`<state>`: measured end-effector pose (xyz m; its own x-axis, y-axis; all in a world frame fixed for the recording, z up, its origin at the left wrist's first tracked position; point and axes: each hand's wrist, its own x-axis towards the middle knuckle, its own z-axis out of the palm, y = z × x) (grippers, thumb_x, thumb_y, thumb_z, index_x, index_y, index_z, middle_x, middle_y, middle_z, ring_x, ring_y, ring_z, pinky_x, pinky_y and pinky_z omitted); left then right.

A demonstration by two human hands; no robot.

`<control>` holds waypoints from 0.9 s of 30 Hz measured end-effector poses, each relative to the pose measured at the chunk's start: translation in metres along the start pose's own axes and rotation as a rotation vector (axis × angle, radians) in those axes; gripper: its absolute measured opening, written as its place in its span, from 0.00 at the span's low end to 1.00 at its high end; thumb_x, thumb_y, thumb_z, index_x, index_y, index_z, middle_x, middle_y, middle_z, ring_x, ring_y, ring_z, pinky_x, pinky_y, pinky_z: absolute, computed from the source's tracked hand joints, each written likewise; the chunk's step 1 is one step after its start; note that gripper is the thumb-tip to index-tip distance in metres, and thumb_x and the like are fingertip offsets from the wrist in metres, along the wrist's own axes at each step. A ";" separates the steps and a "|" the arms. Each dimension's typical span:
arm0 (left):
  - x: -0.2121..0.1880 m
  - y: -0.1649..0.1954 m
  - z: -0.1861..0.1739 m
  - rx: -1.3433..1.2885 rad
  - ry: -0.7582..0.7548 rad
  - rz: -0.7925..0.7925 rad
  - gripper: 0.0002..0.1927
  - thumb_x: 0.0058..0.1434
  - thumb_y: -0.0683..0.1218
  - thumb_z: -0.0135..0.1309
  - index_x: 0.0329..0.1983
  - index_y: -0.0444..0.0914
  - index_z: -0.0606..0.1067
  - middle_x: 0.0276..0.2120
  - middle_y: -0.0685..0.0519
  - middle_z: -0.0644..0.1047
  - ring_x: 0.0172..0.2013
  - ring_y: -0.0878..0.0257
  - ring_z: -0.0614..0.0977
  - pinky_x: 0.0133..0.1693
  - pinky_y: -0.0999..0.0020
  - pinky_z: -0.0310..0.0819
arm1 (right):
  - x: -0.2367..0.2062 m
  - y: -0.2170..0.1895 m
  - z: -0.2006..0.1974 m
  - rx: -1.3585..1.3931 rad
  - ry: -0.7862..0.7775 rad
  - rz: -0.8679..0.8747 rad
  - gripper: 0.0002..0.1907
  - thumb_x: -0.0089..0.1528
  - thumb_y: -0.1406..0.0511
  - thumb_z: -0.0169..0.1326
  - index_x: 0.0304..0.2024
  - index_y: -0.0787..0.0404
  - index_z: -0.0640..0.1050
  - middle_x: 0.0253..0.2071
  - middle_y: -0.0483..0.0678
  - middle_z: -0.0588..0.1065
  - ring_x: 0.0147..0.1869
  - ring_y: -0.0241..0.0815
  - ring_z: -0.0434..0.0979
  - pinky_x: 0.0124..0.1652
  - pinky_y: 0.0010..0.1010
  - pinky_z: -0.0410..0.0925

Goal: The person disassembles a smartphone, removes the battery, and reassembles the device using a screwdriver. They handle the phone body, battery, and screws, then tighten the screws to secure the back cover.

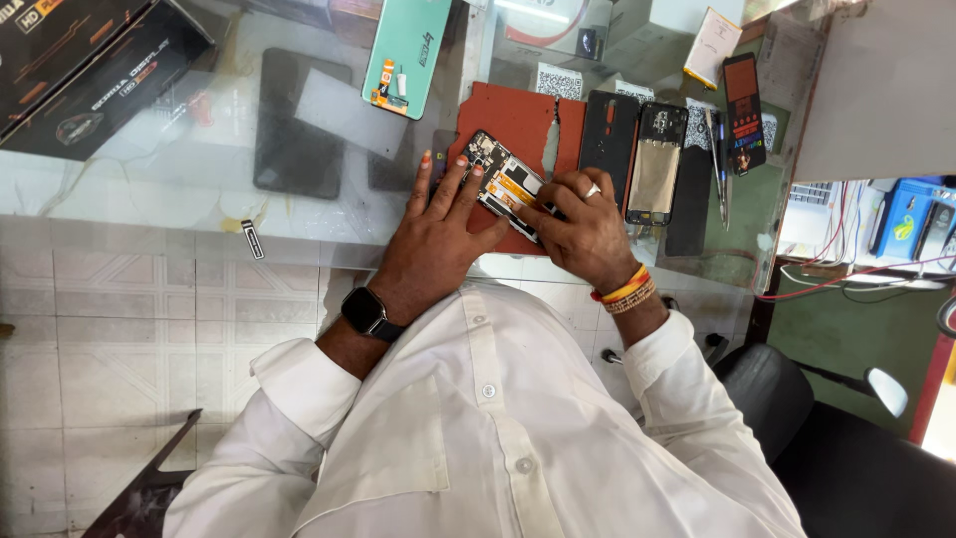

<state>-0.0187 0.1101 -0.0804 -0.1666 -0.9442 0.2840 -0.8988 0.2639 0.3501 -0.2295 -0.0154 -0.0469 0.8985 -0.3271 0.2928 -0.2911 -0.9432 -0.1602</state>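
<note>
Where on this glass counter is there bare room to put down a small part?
Free: the glass left of the left hand, between the dark slab and the small clip. Crowded: the red mat under the opened phone, and right of the right hand, around the frame and tools.

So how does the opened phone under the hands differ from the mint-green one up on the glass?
The opened phone lies on the red mat, tilted, its circuitry bared; the mint-green phone rests on the glass counter with a smooth face. The left hand and right hand touch the opened one; nothing touches the green. Both lie flat.
</note>
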 end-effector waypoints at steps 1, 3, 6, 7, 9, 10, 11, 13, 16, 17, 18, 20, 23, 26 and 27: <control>0.000 0.001 0.000 0.026 -0.011 0.001 0.17 0.71 0.46 0.46 0.58 0.54 0.79 0.66 0.33 0.70 0.72 0.41 0.62 0.72 0.34 0.40 | 0.003 0.002 0.001 -0.003 -0.001 -0.019 0.17 0.58 0.66 0.63 0.50 0.48 0.85 0.43 0.41 0.75 0.53 0.44 0.73 0.57 0.45 0.65; 0.000 0.002 -0.001 0.080 -0.033 0.001 0.18 0.69 0.47 0.47 0.58 0.55 0.79 0.66 0.34 0.70 0.72 0.43 0.62 0.72 0.36 0.40 | 0.009 0.004 0.001 -0.003 -0.008 -0.051 0.19 0.58 0.66 0.63 0.52 0.47 0.85 0.44 0.41 0.75 0.53 0.44 0.73 0.58 0.45 0.65; 0.001 0.004 -0.002 0.055 -0.026 0.011 0.17 0.67 0.55 0.50 0.57 0.54 0.78 0.64 0.32 0.70 0.71 0.42 0.63 0.71 0.36 0.39 | 0.018 0.006 0.001 0.001 -0.030 -0.090 0.19 0.58 0.65 0.64 0.52 0.47 0.85 0.45 0.41 0.75 0.55 0.43 0.73 0.57 0.44 0.65; 0.001 0.004 -0.003 0.062 -0.028 0.011 0.19 0.65 0.57 0.51 0.58 0.53 0.79 0.64 0.33 0.71 0.71 0.42 0.63 0.71 0.36 0.39 | 0.021 0.007 0.001 0.000 -0.036 -0.101 0.19 0.57 0.65 0.64 0.52 0.47 0.84 0.46 0.42 0.76 0.55 0.44 0.73 0.56 0.44 0.65; 0.001 0.005 -0.004 0.074 -0.034 0.014 0.23 0.62 0.61 0.53 0.58 0.52 0.79 0.63 0.33 0.71 0.71 0.43 0.64 0.71 0.36 0.38 | 0.025 0.007 0.002 0.001 -0.046 -0.119 0.19 0.57 0.65 0.64 0.52 0.48 0.84 0.46 0.42 0.76 0.55 0.44 0.72 0.55 0.44 0.65; 0.001 0.006 -0.005 0.088 -0.036 0.015 0.25 0.61 0.62 0.54 0.59 0.51 0.78 0.63 0.34 0.71 0.70 0.43 0.64 0.71 0.36 0.38 | 0.026 0.007 0.002 0.002 -0.048 -0.126 0.19 0.57 0.65 0.64 0.52 0.49 0.84 0.45 0.42 0.75 0.55 0.44 0.72 0.55 0.43 0.65; 0.002 0.006 -0.005 0.101 -0.037 0.017 0.27 0.60 0.63 0.55 0.60 0.50 0.78 0.62 0.34 0.72 0.70 0.44 0.64 0.71 0.36 0.38 | 0.028 0.007 0.002 0.003 -0.050 -0.133 0.20 0.57 0.65 0.64 0.53 0.49 0.85 0.45 0.42 0.75 0.55 0.44 0.72 0.54 0.43 0.64; 0.002 0.007 -0.006 0.110 -0.045 0.013 0.30 0.58 0.65 0.56 0.60 0.48 0.78 0.61 0.34 0.72 0.70 0.44 0.64 0.71 0.36 0.38 | 0.029 0.007 0.001 0.011 -0.062 -0.136 0.19 0.58 0.64 0.65 0.52 0.50 0.85 0.45 0.42 0.75 0.55 0.44 0.72 0.53 0.42 0.64; 0.004 0.008 -0.008 0.107 -0.058 0.004 0.33 0.56 0.67 0.56 0.58 0.44 0.78 0.61 0.34 0.73 0.69 0.45 0.65 0.71 0.36 0.38 | 0.032 0.004 -0.001 0.023 -0.068 -0.133 0.18 0.59 0.64 0.65 0.52 0.51 0.85 0.47 0.42 0.76 0.56 0.44 0.72 0.53 0.41 0.64; 0.004 0.009 -0.008 0.112 -0.059 0.003 0.34 0.55 0.67 0.56 0.58 0.43 0.78 0.61 0.34 0.73 0.69 0.45 0.65 0.71 0.36 0.39 | 0.033 0.003 -0.002 0.028 -0.068 -0.130 0.18 0.59 0.64 0.65 0.53 0.51 0.84 0.48 0.42 0.76 0.56 0.44 0.72 0.54 0.41 0.64; 0.004 0.009 -0.008 0.117 -0.061 0.003 0.35 0.55 0.68 0.56 0.58 0.42 0.78 0.61 0.34 0.73 0.69 0.45 0.65 0.71 0.36 0.39 | 0.033 0.002 -0.002 0.032 -0.070 -0.124 0.19 0.58 0.64 0.65 0.53 0.51 0.85 0.48 0.42 0.76 0.56 0.45 0.72 0.54 0.42 0.64; 0.004 0.011 -0.010 0.122 -0.056 -0.006 0.36 0.53 0.67 0.57 0.58 0.41 0.78 0.61 0.34 0.73 0.69 0.45 0.65 0.71 0.37 0.40 | 0.034 0.001 -0.003 0.036 -0.071 -0.102 0.21 0.55 0.64 0.65 0.52 0.51 0.85 0.48 0.43 0.77 0.56 0.46 0.72 0.54 0.43 0.63; 0.010 0.014 -0.011 0.141 -0.079 0.002 0.37 0.53 0.67 0.56 0.57 0.38 0.78 0.61 0.32 0.72 0.68 0.43 0.66 0.70 0.35 0.41 | 0.030 0.003 -0.004 0.079 -0.054 -0.077 0.18 0.57 0.64 0.64 0.50 0.52 0.84 0.48 0.47 0.76 0.58 0.49 0.72 0.55 0.45 0.62; 0.013 0.017 -0.013 0.118 -0.074 0.011 0.38 0.55 0.67 0.56 0.58 0.35 0.77 0.60 0.31 0.73 0.68 0.42 0.66 0.69 0.34 0.41 | 0.017 0.015 -0.011 0.127 0.011 0.045 0.22 0.57 0.72 0.58 0.54 0.60 0.82 0.48 0.49 0.76 0.57 0.48 0.74 0.58 0.46 0.63; 0.015 0.017 -0.013 0.106 -0.067 0.004 0.38 0.56 0.67 0.55 0.58 0.35 0.77 0.60 0.31 0.73 0.68 0.41 0.66 0.70 0.34 0.41 | 0.011 0.020 -0.014 0.214 0.094 0.225 0.22 0.59 0.74 0.55 0.56 0.58 0.82 0.47 0.48 0.76 0.53 0.46 0.74 0.53 0.42 0.65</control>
<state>-0.0312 0.1032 -0.0591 -0.1942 -0.9551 0.2238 -0.9353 0.2490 0.2512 -0.2298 -0.0388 -0.0333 0.7822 -0.5395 0.3116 -0.3946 -0.8160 -0.4224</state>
